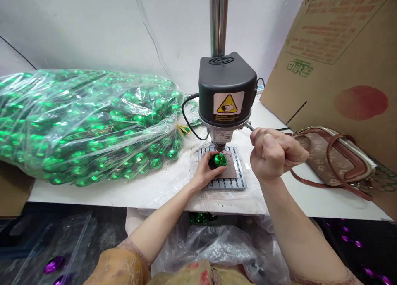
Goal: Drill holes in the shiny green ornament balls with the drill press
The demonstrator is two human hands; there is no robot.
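My left hand [207, 169] is closed around a shiny green faceted ball [220, 160], steadying it beneath the chuck of a small black drill press [228, 84]. The drill tip meets the top of the ball; whether it has entered cannot be made out. Under the ball lies a flat brownish board [228, 169] on the slotted metal base [240, 181]. Raised to the right of the machine, my right hand [273, 153] is a fist around the end of the press's feed lever [249, 127], most of which is hidden by the fingers.
A large clear bag [93, 128] of green balls fills the table's left, tied with a yellow strip [182, 129]. On the right are a brown handbag [331, 157] and a tall cardboard box [344, 70]. Clear plastic [223, 243] hangs below the table edge. Purple pieces [53, 264] lie lower left.
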